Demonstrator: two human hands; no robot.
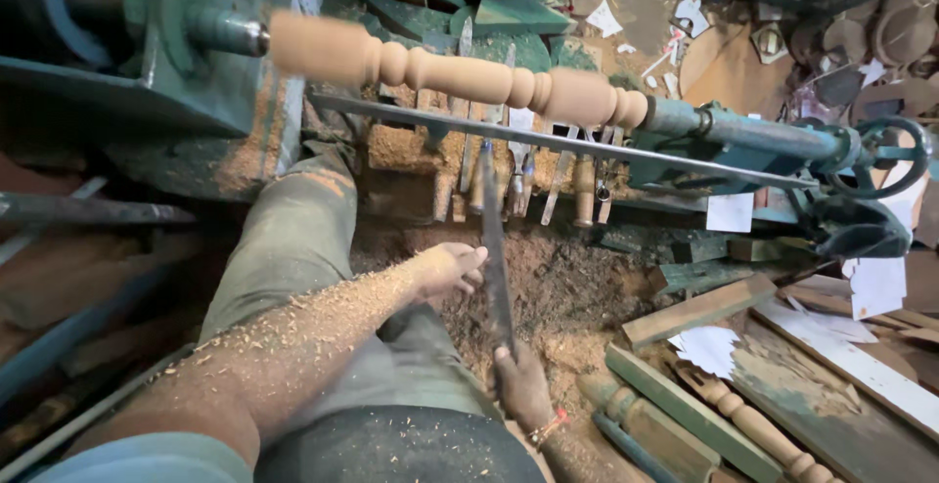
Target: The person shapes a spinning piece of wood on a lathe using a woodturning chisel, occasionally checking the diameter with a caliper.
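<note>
From the head camera I look down on a wood lathe with a pale turned spindle [460, 70] mounted between the green headstock [166, 43] on the left and the tailstock [773, 136] with its handwheel on the right. A long metal tool rest bar [548, 139] runs just below the spindle.

My right hand [521, 383] is closed around the lower end of a long flat chisel [495, 248] (dark metal, slim), whose blade rises toward the bar and ends just beneath it, short of the spindle. My left hand [447, 270] sits beside the blade about midway, fingers loosely curled and only partly open, fingertips touching or nearly touching the steel; I cannot tell which. The forearm is dusted with shavings.

Below the bar, more chisels [548, 185] stand in a row. Sawdust [558, 297] covers the floor, and a finished turned leg [753, 429] lies lower right among planks.
</note>
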